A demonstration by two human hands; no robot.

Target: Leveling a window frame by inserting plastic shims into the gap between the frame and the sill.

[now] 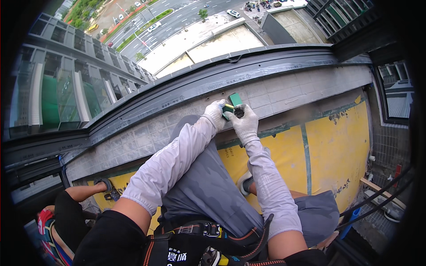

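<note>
Nearest to my camera is the black harness (153,248) with its metal buckle (212,229), worn across the person's body. Going from the left, I see a co-worker (73,208) low down, then the gloved left hand (215,113), its fingers closed around a green-and-yellow piece (227,109) above the tiled ledge (270,93). Just beyond, a green block (235,98) rests on this ledge, near the window frame (186,91). The gloved right hand (245,123) has a narrow grip on a small dark piece (239,111); its kind I cannot tell. Further right spreads the yellow sheet (337,133). I judge that thick gloves, dulling the touch, could let a piece slip, and a careless knuckle could push the block outward, toward the street (179,22) far below.
</note>
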